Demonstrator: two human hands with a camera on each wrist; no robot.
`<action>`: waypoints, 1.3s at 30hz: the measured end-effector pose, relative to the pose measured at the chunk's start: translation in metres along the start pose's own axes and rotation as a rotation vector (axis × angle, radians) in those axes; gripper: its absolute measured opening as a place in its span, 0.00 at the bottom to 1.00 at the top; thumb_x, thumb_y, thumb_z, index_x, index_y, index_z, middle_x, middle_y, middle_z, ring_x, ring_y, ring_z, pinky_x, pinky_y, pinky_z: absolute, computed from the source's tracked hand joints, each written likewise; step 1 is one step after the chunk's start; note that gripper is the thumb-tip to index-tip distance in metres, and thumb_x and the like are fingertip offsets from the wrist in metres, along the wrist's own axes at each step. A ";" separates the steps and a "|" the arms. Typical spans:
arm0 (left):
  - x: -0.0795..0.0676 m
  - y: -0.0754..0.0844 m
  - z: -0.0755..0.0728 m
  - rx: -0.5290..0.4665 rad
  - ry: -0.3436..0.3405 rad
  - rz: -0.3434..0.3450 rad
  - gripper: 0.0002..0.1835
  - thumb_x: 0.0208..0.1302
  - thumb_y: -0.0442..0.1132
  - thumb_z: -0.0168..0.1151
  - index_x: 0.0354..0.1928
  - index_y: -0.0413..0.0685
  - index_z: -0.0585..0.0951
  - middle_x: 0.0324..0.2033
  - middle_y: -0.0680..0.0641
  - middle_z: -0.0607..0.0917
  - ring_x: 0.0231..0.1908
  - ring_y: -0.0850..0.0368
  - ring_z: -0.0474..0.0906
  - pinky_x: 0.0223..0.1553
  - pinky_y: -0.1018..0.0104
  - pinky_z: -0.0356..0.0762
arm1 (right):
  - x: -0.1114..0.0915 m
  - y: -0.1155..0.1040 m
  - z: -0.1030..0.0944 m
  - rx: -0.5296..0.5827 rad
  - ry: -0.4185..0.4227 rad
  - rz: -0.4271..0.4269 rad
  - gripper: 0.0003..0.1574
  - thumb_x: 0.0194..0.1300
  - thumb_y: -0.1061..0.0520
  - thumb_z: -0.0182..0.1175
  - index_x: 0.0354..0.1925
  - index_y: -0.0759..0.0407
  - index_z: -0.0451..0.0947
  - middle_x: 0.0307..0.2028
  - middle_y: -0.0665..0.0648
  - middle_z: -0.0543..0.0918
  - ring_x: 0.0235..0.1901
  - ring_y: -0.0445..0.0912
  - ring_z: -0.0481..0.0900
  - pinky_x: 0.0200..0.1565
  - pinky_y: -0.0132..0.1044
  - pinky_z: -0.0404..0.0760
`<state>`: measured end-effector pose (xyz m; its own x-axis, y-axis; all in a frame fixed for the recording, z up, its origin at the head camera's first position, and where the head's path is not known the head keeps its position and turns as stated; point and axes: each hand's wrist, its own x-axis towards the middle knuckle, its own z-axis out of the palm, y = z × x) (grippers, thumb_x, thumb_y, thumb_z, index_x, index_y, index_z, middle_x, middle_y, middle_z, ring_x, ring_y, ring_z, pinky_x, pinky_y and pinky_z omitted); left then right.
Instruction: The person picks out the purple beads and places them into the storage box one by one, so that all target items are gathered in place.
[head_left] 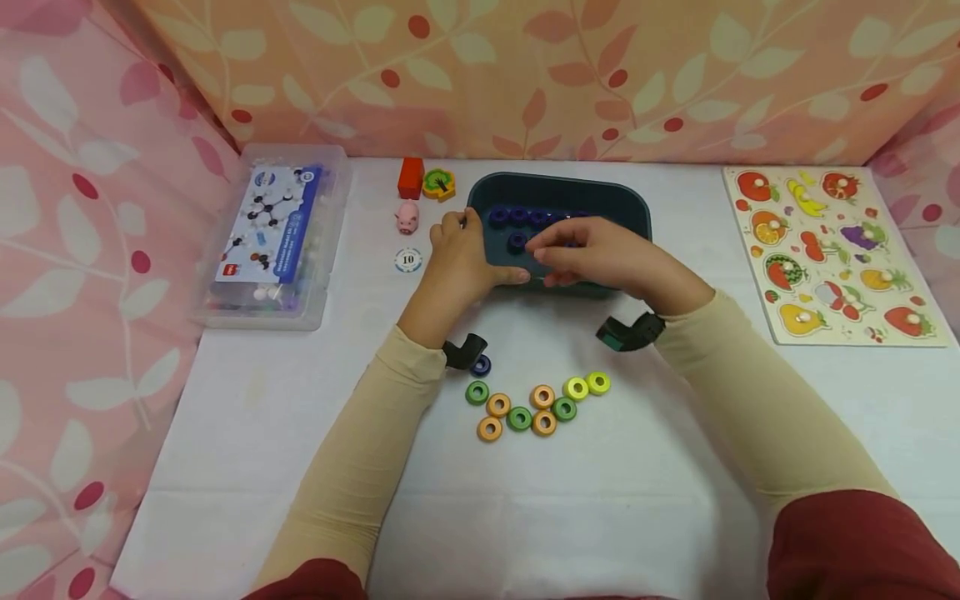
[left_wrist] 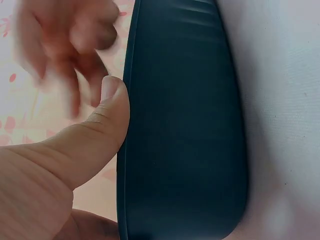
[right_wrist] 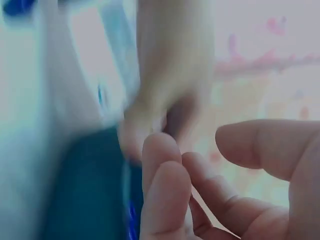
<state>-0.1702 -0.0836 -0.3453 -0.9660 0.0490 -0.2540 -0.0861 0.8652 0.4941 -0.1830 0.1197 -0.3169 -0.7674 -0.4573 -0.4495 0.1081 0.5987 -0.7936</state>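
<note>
My left hand [head_left: 459, 258] holds the left end of a dark teal plastic bin [head_left: 637, 200], its fingers at the left rim and its thumb along the near rim. In the left wrist view that thumb [left_wrist: 107, 117] lies against the bin's edge. Over the bin's right part hovers my right hand [head_left: 592, 254], with thumb and fingertips apart and nothing visible between them. Inside the bin, several dark blue rings [head_left: 498, 217] form a row along the far side. Another dark blue ring [head_left: 517, 242] lies near the right fingertips; the hand hides part of the bin.
Nearer me lie several orange rings [head_left: 490, 429], green rings [head_left: 477, 392], yellow rings [head_left: 597, 382] and one dark blue ring [head_left: 481, 365]. A clear molecule-kit case [head_left: 270, 237] is left; a fruit puzzle board [head_left: 836, 254] is right. A red block [head_left: 410, 177], tree piece [head_left: 438, 184], pig figure [head_left: 407, 217] and "10" disc [head_left: 408, 260] sit left of the bin.
</note>
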 end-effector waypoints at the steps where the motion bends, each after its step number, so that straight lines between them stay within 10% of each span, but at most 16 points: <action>1: 0.000 0.000 0.000 0.006 0.004 0.002 0.67 0.48 0.68 0.74 0.79 0.40 0.49 0.74 0.36 0.54 0.69 0.40 0.53 0.69 0.52 0.66 | -0.008 0.001 0.006 0.000 -0.015 -0.017 0.23 0.74 0.47 0.58 0.61 0.56 0.78 0.57 0.61 0.81 0.46 0.50 0.85 0.52 0.42 0.83; 11: -0.002 0.001 -0.003 0.023 0.008 0.018 0.68 0.47 0.68 0.74 0.79 0.39 0.49 0.74 0.35 0.55 0.70 0.38 0.53 0.70 0.50 0.64 | -0.008 0.027 0.082 0.073 -0.301 -0.050 0.25 0.73 0.56 0.57 0.66 0.58 0.74 0.44 0.59 0.88 0.40 0.46 0.87 0.47 0.36 0.83; 19: -0.003 0.002 0.000 0.005 0.016 0.023 0.68 0.46 0.67 0.75 0.79 0.39 0.50 0.74 0.35 0.55 0.70 0.38 0.53 0.70 0.51 0.64 | -0.003 0.030 0.099 0.185 -0.396 -0.015 0.23 0.73 0.60 0.55 0.63 0.64 0.72 0.48 0.61 0.87 0.42 0.44 0.86 0.49 0.34 0.83; 27: -0.002 0.002 0.000 0.004 0.016 0.022 0.68 0.47 0.67 0.75 0.79 0.39 0.49 0.74 0.35 0.55 0.69 0.39 0.54 0.69 0.51 0.65 | -0.021 0.030 0.065 -0.017 -0.396 -0.030 0.22 0.73 0.53 0.56 0.62 0.56 0.78 0.45 0.56 0.88 0.44 0.44 0.85 0.50 0.33 0.80; 32: -0.002 0.002 -0.001 0.016 0.004 0.011 0.68 0.48 0.68 0.74 0.79 0.39 0.49 0.74 0.35 0.55 0.69 0.39 0.53 0.69 0.52 0.66 | -0.032 0.004 0.014 -0.004 -0.231 -0.040 0.21 0.75 0.52 0.55 0.62 0.56 0.78 0.48 0.61 0.87 0.49 0.52 0.85 0.54 0.40 0.82; 39: -0.003 -0.001 -0.003 -0.012 -0.026 -0.022 0.67 0.48 0.67 0.74 0.79 0.41 0.48 0.75 0.36 0.53 0.70 0.41 0.51 0.69 0.50 0.66 | 0.026 -0.022 -0.014 0.080 -0.074 0.006 0.25 0.78 0.50 0.50 0.68 0.55 0.72 0.66 0.55 0.75 0.57 0.47 0.82 0.62 0.40 0.77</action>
<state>-0.1675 -0.0865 -0.3426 -0.9572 0.0430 -0.2862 -0.1102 0.8603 0.4977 -0.2143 0.1040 -0.3055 -0.7183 -0.5030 -0.4806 0.1644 0.5485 -0.8198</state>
